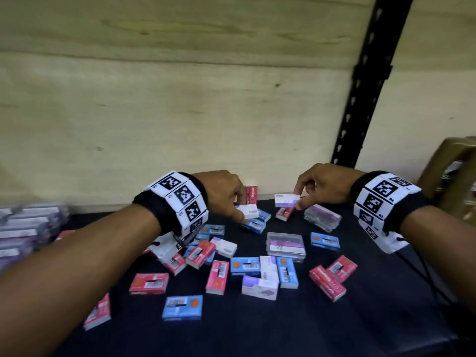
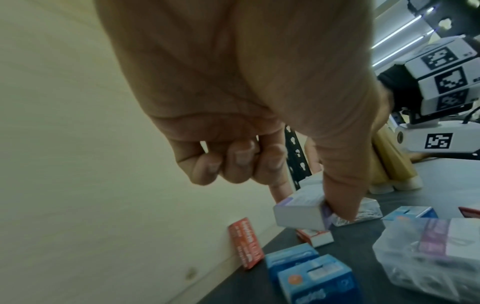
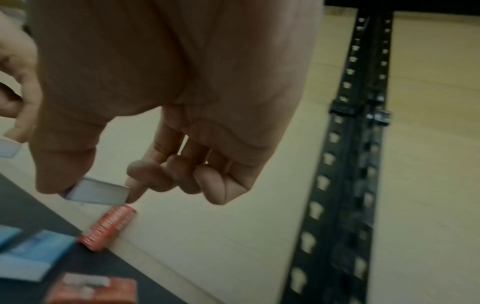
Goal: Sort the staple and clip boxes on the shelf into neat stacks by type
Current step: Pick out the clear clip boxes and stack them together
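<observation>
Several small red, blue and white-purple staple boxes and clear clip boxes (image 1: pixel 285 244) lie scattered on the dark shelf (image 1: pixel 283 331). At the back of the shelf my left hand (image 1: pixel 239 208) pinches a white-purple box (image 1: pixel 249 211) between thumb and forefinger, just above two blue boxes (image 1: pixel 255 224). My right hand (image 1: pixel 298 198) pinches another white-purple box (image 1: pixel 286 200), held a little above a red box (image 1: pixel 284 213). The wrist views show each pinch: the left hand (image 2: pixel 311 201) on its box (image 2: pixel 298 215), the right hand (image 3: pixel 91 188) on its box (image 3: pixel 103 195). A red box (image 1: pixel 252 194) leans on the back wall.
A blurred stack of purple and clear boxes (image 1: pixel 25 228) stands at the far left. A second clear clip box (image 1: pixel 322 217) lies right of my right hand. A black slotted upright (image 1: pixel 360 112) rises at the right, with a brown package (image 1: pixel 453 176) beyond it. The plywood wall (image 1: pixel 154 124) closes the back.
</observation>
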A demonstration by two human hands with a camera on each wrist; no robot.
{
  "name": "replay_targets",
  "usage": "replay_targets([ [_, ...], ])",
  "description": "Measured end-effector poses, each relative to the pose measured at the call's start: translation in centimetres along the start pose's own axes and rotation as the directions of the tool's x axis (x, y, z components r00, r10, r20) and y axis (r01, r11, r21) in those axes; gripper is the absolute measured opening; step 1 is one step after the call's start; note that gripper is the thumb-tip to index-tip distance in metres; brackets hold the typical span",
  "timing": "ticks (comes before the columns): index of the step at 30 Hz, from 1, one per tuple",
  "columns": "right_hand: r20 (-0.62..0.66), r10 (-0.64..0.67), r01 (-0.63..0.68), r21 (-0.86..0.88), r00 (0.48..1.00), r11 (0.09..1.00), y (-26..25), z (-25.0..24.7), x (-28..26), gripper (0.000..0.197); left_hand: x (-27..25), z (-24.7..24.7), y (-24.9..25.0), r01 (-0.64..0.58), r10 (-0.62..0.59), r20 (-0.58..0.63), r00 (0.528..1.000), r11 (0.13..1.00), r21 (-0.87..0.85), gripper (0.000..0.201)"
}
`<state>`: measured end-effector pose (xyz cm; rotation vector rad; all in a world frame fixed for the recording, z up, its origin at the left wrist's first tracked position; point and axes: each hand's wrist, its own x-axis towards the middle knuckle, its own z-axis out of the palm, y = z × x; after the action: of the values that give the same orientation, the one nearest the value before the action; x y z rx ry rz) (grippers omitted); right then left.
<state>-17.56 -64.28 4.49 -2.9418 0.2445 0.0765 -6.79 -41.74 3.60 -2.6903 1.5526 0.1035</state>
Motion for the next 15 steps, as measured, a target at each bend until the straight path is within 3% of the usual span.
replay_targets([
  [7, 0.018, 0.090, -0.090, 0.015, 0.996, 0.996, 5.6, 1.0, 0.4, 0.017, 6.5, 1.5, 3.2, -0.089, 0.091, 0.073, 0.993, 0.995, -0.038, 0.036],
  [15, 0.131, 0.071, -0.073, 0.014, 0.989, 0.997, 5.5, 2.9, 0.7, 0.030, 9.3, 3.6, 4.5, -0.103, 0.112, 0.173, 0.979, 0.993, -0.058, 0.041],
])
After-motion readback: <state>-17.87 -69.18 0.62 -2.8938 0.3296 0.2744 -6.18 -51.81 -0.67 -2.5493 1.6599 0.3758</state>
